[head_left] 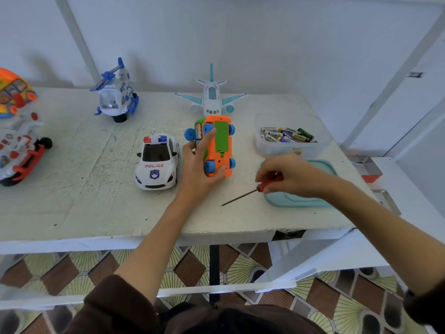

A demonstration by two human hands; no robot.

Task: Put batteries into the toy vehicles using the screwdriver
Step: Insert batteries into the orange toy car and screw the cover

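Note:
My left hand (196, 165) grips an orange toy vehicle (218, 145) with blue wheels, turned so its underside faces me; a green battery cover (221, 137) runs along that underside. My right hand (291, 174) holds a red-handled screwdriver (243, 195) by the handle, its dark shaft pointing down-left just above the table, to the right of the orange toy. A clear tub (292, 147) of several batteries (287, 136) stands behind my right hand.
On the white table (84, 189) stand a police car (157, 161), a blue-white helicopter (115, 95) and a toy plane (212, 95). Two more toys, an orange one (14, 92) and a red-white one (19, 153), lie at the left edge. A teal lid (301, 198) lies under my right hand.

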